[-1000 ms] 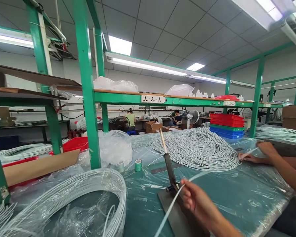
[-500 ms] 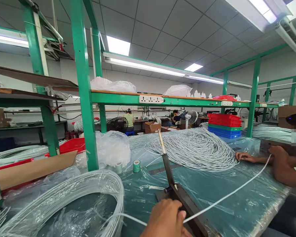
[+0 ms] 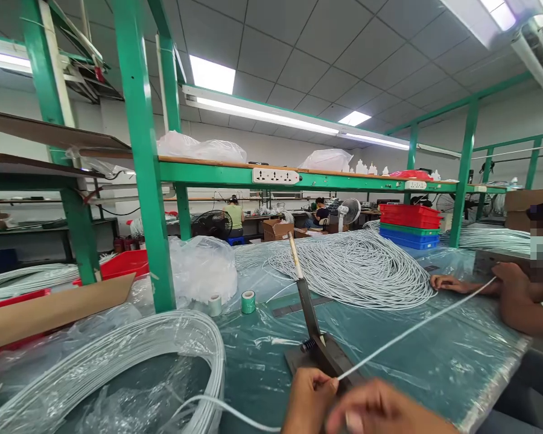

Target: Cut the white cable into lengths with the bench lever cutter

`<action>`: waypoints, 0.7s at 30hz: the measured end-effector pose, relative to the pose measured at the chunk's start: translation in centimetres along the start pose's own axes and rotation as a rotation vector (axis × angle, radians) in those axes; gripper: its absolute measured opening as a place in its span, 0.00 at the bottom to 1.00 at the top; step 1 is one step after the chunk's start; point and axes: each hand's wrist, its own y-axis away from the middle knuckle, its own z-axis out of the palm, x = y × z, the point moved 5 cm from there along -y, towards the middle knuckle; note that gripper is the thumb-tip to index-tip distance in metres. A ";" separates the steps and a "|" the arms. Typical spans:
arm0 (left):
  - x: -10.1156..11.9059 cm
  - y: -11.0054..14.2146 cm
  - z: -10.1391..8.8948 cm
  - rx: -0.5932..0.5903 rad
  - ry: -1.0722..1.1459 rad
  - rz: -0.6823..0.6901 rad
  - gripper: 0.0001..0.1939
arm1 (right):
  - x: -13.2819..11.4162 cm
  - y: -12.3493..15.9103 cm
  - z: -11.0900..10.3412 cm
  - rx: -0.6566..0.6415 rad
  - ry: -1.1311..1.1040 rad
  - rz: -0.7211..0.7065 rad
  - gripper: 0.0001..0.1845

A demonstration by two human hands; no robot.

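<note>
My left hand [image 3: 309, 395] sits at the bottom centre and pinches a thin white cable [image 3: 411, 330] between thumb and fingers. The cable runs from the bagged white coil [image 3: 117, 361] at lower left, through my pinch, and stretches right to a co-worker's hand [image 3: 509, 277]. My right hand [image 3: 384, 413] is just right of the left one, smeared by motion, so its fingers are unreadable. Directly behind my hands stands a lever cutter [image 3: 314, 343] with its handle [image 3: 295, 256] raised.
A big pile of white cable [image 3: 357, 268] lies mid-table on plastic sheeting. The co-worker's other hand [image 3: 447, 282] rests at its edge. Tape rolls [image 3: 248, 301], a plastic bag [image 3: 203, 268], a green post [image 3: 147, 181], cardboard [image 3: 49, 310] and stacked trays [image 3: 409, 226] stand around. Two people sit far back.
The hand on the cable pulled it left, so the cable now runs taut to the co-worker. A second, blurred hand of mine has come in at the bottom right.
</note>
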 end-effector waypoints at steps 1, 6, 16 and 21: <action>-0.5 -0.2 0.1 0.004 0.030 0.002 0.18 | -1.3 -1.1 -1.8 0.057 0.024 -0.012 0.17; -2.0 -0.7 0.3 0.052 0.136 -0.020 0.18 | -6.3 -9.7 -12.1 0.478 0.160 -0.024 0.16; -3.6 -1.1 0.9 0.205 0.160 -0.044 0.14 | -5.9 -22.3 -16.3 0.444 0.106 0.247 0.22; -3.5 -1.0 0.7 0.215 0.209 -0.071 0.13 | -6.0 -23.7 -15.1 0.399 0.051 0.330 0.22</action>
